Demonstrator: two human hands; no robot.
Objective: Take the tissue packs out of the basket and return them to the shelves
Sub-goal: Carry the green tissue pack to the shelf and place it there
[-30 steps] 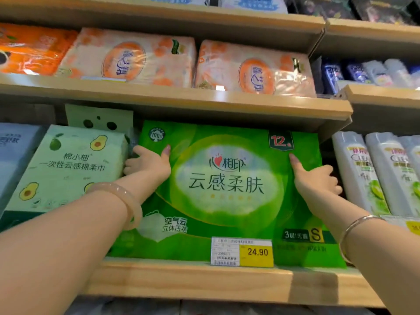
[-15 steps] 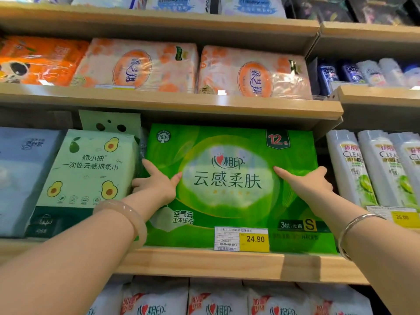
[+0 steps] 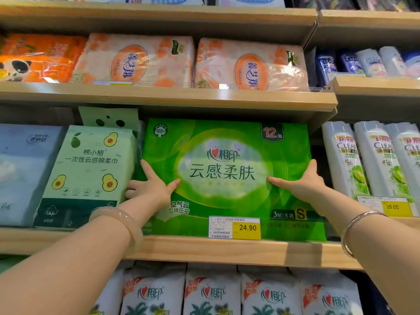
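A large green tissue pack (image 3: 227,144) stands upright on the middle wooden shelf (image 3: 227,248), filling the gap under the shelf above. My left hand (image 3: 152,187) grips its left edge, thumb spread on the front and fingers tucked beside the avocado-print pack. At the pack's right edge my right hand (image 3: 302,183) holds on, thumb flat on the front. Both wrists wear bangles. The basket is out of view.
An avocado-print tissue pack (image 3: 88,169) and a pale blue pack (image 3: 22,169) stand to the left. White shampoo bottles (image 3: 368,155) stand to the right. Orange packs (image 3: 136,62) fill the upper shelf, white packs (image 3: 211,292) the lower one. A yellow price tag (image 3: 234,227) clips the shelf edge.
The green pack has gone from leaning out to standing upright and deeper in the shelf. Both hands slid lower on its sides, thumbs spreading onto the front.
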